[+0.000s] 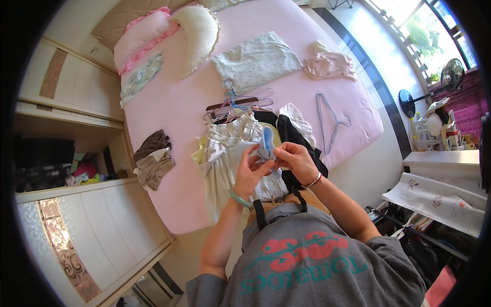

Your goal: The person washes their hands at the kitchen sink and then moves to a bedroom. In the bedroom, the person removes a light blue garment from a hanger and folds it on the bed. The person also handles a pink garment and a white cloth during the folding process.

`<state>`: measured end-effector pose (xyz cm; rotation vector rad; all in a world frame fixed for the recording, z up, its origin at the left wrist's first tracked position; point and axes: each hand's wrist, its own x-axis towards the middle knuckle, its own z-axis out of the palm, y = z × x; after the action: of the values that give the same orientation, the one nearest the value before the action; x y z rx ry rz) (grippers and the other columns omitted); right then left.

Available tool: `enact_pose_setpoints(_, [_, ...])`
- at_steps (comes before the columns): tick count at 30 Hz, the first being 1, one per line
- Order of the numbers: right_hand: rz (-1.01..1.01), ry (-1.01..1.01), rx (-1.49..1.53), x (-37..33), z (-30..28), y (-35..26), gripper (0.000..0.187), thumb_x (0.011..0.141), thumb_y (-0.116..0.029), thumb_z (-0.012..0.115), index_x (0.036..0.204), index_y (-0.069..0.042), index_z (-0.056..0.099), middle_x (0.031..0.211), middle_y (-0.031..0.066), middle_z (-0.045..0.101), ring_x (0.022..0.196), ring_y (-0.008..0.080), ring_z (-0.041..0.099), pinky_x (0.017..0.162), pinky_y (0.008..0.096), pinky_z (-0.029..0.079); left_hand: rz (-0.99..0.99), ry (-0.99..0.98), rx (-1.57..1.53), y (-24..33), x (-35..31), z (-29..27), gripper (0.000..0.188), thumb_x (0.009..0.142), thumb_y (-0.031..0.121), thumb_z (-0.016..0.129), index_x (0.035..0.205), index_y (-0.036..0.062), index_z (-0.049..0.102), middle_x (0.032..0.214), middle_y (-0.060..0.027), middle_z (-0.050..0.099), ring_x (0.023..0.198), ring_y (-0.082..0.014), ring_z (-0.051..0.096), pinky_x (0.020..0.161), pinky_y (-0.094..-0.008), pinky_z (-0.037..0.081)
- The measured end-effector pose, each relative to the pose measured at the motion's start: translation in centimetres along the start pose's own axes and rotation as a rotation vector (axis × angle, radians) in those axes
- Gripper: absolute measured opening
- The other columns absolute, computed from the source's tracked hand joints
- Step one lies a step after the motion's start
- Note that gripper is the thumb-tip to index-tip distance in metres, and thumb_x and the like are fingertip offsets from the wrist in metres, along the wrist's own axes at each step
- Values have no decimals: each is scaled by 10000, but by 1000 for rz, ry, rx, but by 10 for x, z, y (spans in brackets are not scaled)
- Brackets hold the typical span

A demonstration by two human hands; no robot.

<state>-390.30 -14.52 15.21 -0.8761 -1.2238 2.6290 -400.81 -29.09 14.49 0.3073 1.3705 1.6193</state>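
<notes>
My left hand (pixel 249 174) and my right hand (pixel 298 162) meet in front of my body, both closed on a small light-blue and grey sock-like cloth (pixel 267 139). The fingers of my left hand curl under its lower end, and my right hand pinches its right side. My fingers cover part of it, so its exact kind is unclear. Just beneath and beyond my hands lies a pile of clothes on hangers: a cream gathered garment (pixel 222 158), a yellow piece (pixel 198 153) and a black garment (pixel 292 134). Several hangers (pixel 232 98) bunch at its far end.
A pink-sheeted bed (pixel 179 112) bears a grey-blue hanger (pixel 333 125), brown folded clothes (pixel 153 161), a patterned folded cloth (pixel 258 59), a pink garment (pixel 331 65) and pillows (pixel 199 38). Cabinets (pixel 97 225) stand left; a fan (pixel 406 102) and a covered rack (pixel 434 197) stand right.
</notes>
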Motion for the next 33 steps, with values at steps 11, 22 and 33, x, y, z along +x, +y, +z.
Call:
enact_pose_setpoints(11, [-223, 111, -105, -4, -11, -7, 174, 993, -224, 528, 946, -58, 516, 764, -40, 486, 671, 38, 458, 599, 193, 409, 126, 106, 85, -33, 20, -28, 284, 916, 119, 625, 1175, 35, 542, 1037, -67, 664, 914, -131, 641, 797, -278, 527])
enact_pose_setpoints(22, [-368, 225, -104, -14, -4, -35, 164, 988, -242, 528, 942, -86, 555, 754, -83, 456, 662, 7, 404, 575, 175, 345, -27, 126, 234, -33, 26, -20, 263, 928, 169, 607, 1140, 17, 578, 1014, -54, 643, 877, -94, 603, 777, -241, 490])
enact_pose_setpoints(33, [-407, 125, -521, -13, -17, 0, 146, 921, -119, 609, 945, 25, 605, 871, 53, 650, 788, 123, 602, 735, 269, 494, 198, 227, 206, 13, 15, 42, 236, 933, 250, 630, 993, 37, 712, 775, 54, 612, 674, -10, 498, 550, -183, 399])
